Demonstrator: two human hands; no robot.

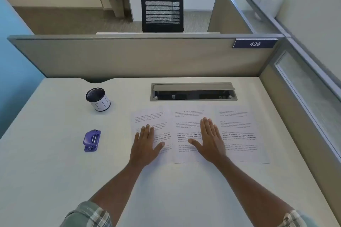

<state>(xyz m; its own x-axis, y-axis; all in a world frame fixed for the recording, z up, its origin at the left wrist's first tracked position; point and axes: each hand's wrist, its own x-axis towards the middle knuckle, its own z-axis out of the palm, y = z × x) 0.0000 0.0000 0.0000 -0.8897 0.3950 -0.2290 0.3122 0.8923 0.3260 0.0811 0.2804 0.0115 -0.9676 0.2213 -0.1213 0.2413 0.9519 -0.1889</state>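
From the head camera: your left hand lies flat on the left sheet, fingers straight and spread, gripping nothing. Your right hand presses flat on the middle sheet, its fingers straight too, thumb out. The right sheet lies just beside it, untouched. All three sit side by side on the worktop, near the cable tray. Off to your left are a purple hole punch and a pen cup.
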